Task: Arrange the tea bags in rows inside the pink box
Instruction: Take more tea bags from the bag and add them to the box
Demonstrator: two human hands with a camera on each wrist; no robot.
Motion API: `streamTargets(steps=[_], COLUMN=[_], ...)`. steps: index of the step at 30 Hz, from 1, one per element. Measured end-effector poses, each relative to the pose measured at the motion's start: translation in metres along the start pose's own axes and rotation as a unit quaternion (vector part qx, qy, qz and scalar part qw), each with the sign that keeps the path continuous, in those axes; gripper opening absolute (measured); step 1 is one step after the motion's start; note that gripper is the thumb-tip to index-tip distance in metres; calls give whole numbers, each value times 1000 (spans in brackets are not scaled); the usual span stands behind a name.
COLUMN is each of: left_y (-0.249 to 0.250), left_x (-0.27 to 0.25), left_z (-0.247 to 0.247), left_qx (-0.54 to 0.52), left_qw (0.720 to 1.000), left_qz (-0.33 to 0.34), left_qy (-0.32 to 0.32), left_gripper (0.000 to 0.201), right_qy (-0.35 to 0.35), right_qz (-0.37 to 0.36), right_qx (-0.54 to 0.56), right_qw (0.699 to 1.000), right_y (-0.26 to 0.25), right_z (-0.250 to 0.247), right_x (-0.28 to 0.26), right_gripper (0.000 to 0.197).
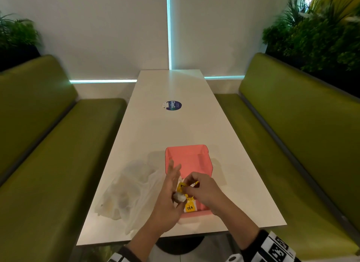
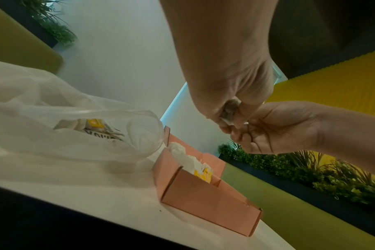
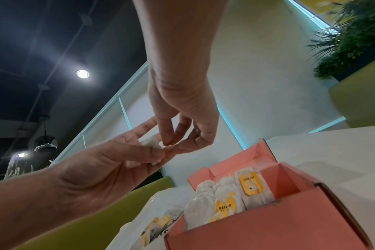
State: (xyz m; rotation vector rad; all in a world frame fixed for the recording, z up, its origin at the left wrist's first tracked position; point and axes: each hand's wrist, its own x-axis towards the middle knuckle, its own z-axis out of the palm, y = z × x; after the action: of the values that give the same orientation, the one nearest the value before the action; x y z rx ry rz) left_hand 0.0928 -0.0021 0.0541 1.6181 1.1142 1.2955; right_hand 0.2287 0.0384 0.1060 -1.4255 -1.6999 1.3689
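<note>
White booth table (image 1: 148,137), green benches either side. Plastic bag (image 1: 124,191) at 8 o'clock holds more tea bags. Left hand (image 1: 169,199) and right hand (image 1: 204,189) both pinch one tea bag (image 1: 180,195) over pink box (image 1: 190,156). First row (image 3: 229,196) about three in; most remains.

The head view looks forward and down along the bench (image 1: 175,129) from above both hands. Each wrist view looks up from low and close under its own grip. All three share the pink box (image 1: 191,160) (image 2: 206,201) (image 3: 274,228) just below the grips.
</note>
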Motion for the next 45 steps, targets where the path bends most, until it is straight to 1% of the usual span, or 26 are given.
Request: streamTargets(steps=[2, 4, 7, 9, 11, 12, 15, 17, 20, 23, 26, 28, 29, 30, 32, 33, 34, 35, 36, 37, 38, 39, 40, 41, 42, 45], left_y=[-3, -1, 4, 8, 9, 7, 4, 2, -1, 1, 3, 2, 3, 3, 4, 5, 6, 6, 5, 5, 5, 6, 6, 6, 7, 10], left_x=[0, -1, -1, 0, 1, 1, 3, 3, 3, 3, 2, 0, 0, 0, 0, 0, 0, 1, 1, 1, 1, 1, 1, 0, -1, -2], left_z=[-1, -4, -7, -8, -6, -6, -6, -6, -5, -4, -3, -3, -3, -3, -5, -5, -6, -7, -8, -8, -9, -9, -9, -8, -8, -9], left_qx=[14, -35, -134, -117, -59, -47, -56, -59, -58, -55, -48, -41, -35, -30, -20, -19, -20, -23, -27, -33, -37, -38, -39, -42, -42, -45], left_qw=[999, 995, 977, 978, 984, 983, 978, 976, 976, 977, 979, 981, 981, 981, 979, 977, 975, 974, 974, 974, 974, 975, 975, 975, 976, 983], left_qz=[-16, -75, -161, -170, -161, -163, -179, -187, -186, -182, -177, -171, -168, -167, -167, -170, -173, -173, -170, -163, -158, -155, -156, -157, -158, -138], left_qy=[39, 61, 28, 24, 54, 70, 89, 92, 96, 97, 89, 83, 85, 93, 118, 130, 139, 146, 150, 154, 157, 156, 154, 150, 145, 109], left_gripper=[83, 77, 76, 50, 16, 9, 7, 7, 6, 7, 6, 4, 6, 8, 11, 12, 12, 13, 13, 14, 14, 14, 14, 15, 16, 18], right_qy=[10, 11, 18, 22, 29, 34, 49, 88, 137, 91, 16, 14, 48, 115, 308, 348, 305, 192, 38, -78, -101, -44, 56, 125, 121, -102], right_qz=[-2, 1, -9, -14, -17, -17, -8, -7, -52, -104, -122, -136, -140, -140, -146, -150, -162, -173, -166, -153, -147, -139, -138, -130, -122, -111], right_qx=[19, 68, 90, 89, 86, 87, 91, 48, -26, -57, -153, -181, -171, -147, -90, -97, -127, -163, -212, -260, -293, -299, -301, -316, -338, -399], right_qw=[1000, 998, 996, 996, 996, 995, 995, 995, 989, 989, 981, 974, 974, 972, 936, 920, 930, 952, 962, 950, 939, 943, 942, 931, 925, 904], right_y=[-2, -4, -6, -7, -7, -7, -7, -4, -3, -1, 3, 3, 2, 0, -3, -7, -10, -12, -15, -15, -13, -13, -12, -13, -11, -4], right_z=[-3, -5, -9, -9, -9, -10, -10, -9, -10, -14, -15, -16, -17, -22, -34, -39, -43, -43, -40, -35, -32, -31, -32, -32, -33, -26], right_x=[1, 1, 1, 1, 1, 1, 1, 3, 4, 2, 2, 5, 6, 9, 14, 13, 13, 11, 7, 3, 3, 5, 7, 6, 6, 3], right_gripper=[16, 14, 13, 12, 11, 11, 14, 21, 22, 21, 18, 13, 9, 7, 18, 19, 17, 12, 6, 5, 7, 8, 10, 12, 13, 13])
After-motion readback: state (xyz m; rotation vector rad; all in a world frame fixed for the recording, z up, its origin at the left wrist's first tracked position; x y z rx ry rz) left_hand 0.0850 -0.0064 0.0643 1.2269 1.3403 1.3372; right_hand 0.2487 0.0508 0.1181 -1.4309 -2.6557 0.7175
